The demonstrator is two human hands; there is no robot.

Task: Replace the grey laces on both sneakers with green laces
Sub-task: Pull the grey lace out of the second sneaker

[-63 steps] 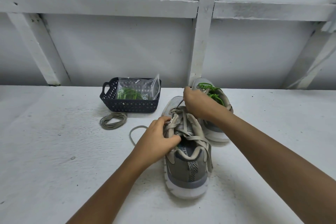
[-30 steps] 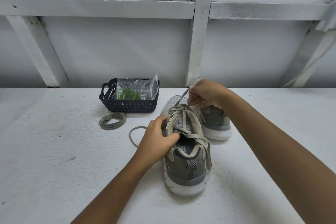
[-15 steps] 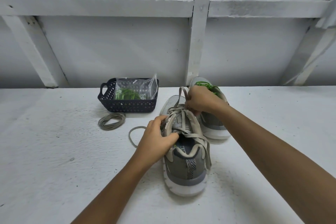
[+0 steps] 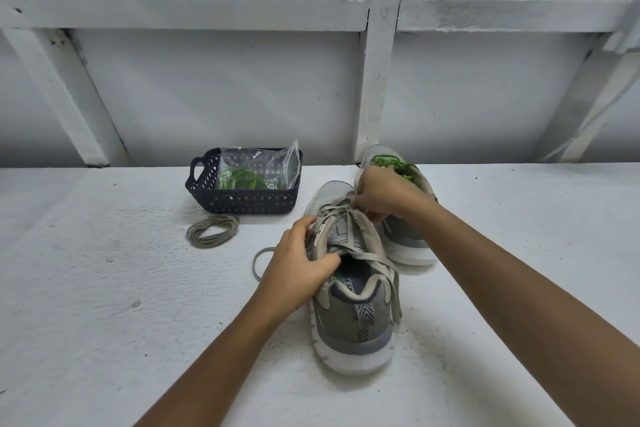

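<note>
Near sneaker (image 4: 353, 319), well apart from the basket (image 4: 242, 199), is gripped at its collar by the left hand (image 4: 301, 265); its grey lace (image 4: 372, 257) is pinched by the right hand (image 4: 388, 199). Open tabletop (image 4: 104, 288) is seen on both sides.

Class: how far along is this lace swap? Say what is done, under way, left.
Done: the far sneaker shows green laces; a grey lace coil lies by the basket. Under way: the left hand grips the near sneaker while the right hand pinches its grey lace. Left: finish unlacing, then thread the bagged green lace.
</note>
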